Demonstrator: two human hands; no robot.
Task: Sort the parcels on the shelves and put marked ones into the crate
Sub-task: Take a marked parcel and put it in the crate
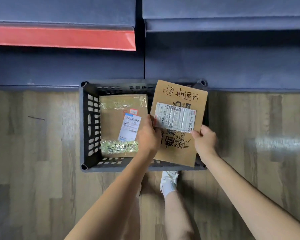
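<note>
While both hands grip marked parcel (pixel 177 122) over crate (pixel 84 125), second parcel (pixel 118 125) lies inside.

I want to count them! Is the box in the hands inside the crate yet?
Not yet. Both hands hold the marked cardboard box tilted over the black crate, its corner past the rim.

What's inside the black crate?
One taped parcel lies flat in the crate, with a white label and handwriting. The held box and left hand cover the crate's right side, so that part is unseen.
</note>
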